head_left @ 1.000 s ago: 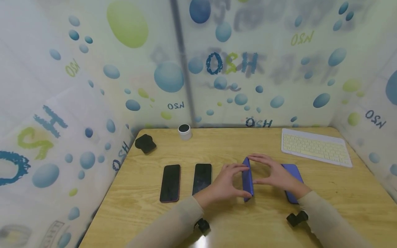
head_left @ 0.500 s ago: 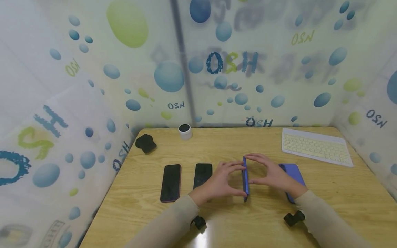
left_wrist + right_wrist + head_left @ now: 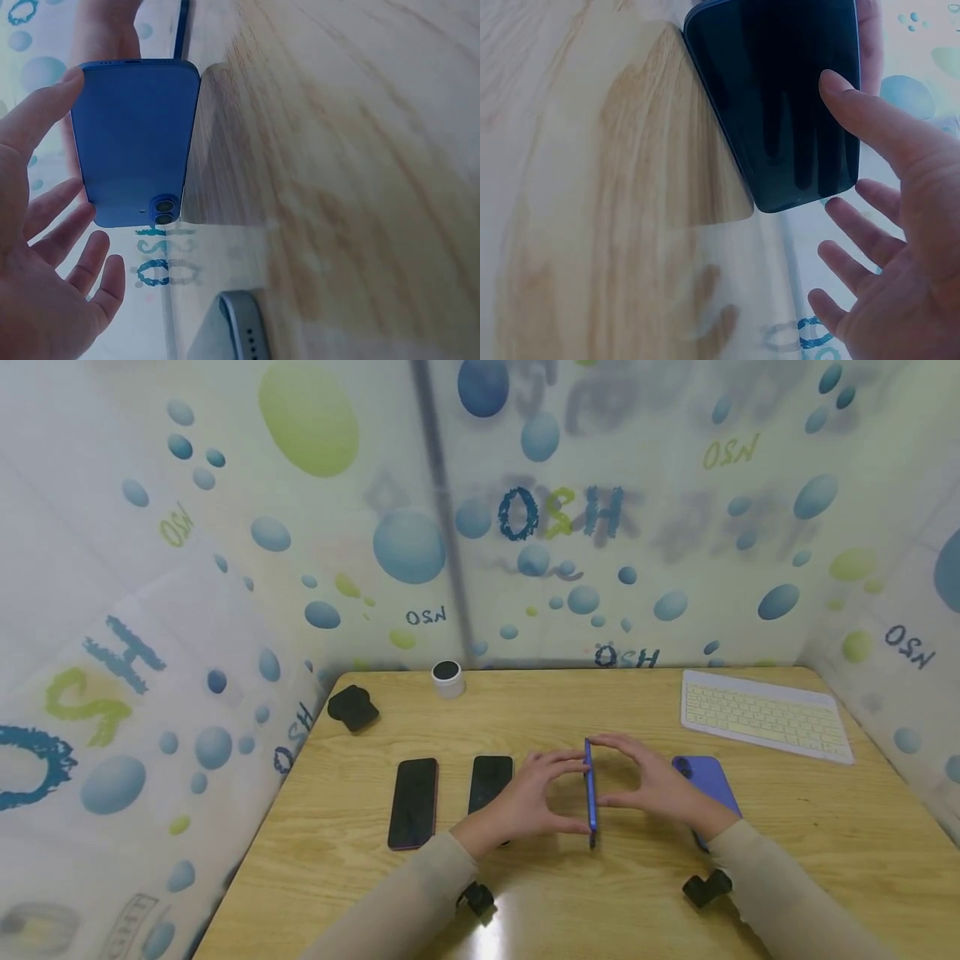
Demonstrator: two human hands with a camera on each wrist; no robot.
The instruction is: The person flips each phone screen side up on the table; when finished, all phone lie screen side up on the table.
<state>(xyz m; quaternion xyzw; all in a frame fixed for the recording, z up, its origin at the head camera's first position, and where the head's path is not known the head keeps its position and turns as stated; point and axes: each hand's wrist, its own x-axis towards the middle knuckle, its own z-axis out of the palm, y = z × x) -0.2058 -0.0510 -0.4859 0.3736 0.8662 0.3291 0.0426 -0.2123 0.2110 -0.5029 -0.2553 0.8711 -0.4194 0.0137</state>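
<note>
On the table (image 3: 555,710), spread wide, my left hand (image 3: 528,800) pinches the standing phone (image 3: 135,135) by its ends; my right hand (image 3: 660,787), half curled, thumb at the screen, holds the far corner. Best press lightly, evenly, so its long edge stays square.

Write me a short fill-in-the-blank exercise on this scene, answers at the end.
1. The left hand faces the held phone's camera side; the right hand faces its ____.
2. A white ____ lies near the far right corner of the table.
3. The phone lying farthest right is screen ____.

Missing words: screen; keyboard; down.
</note>
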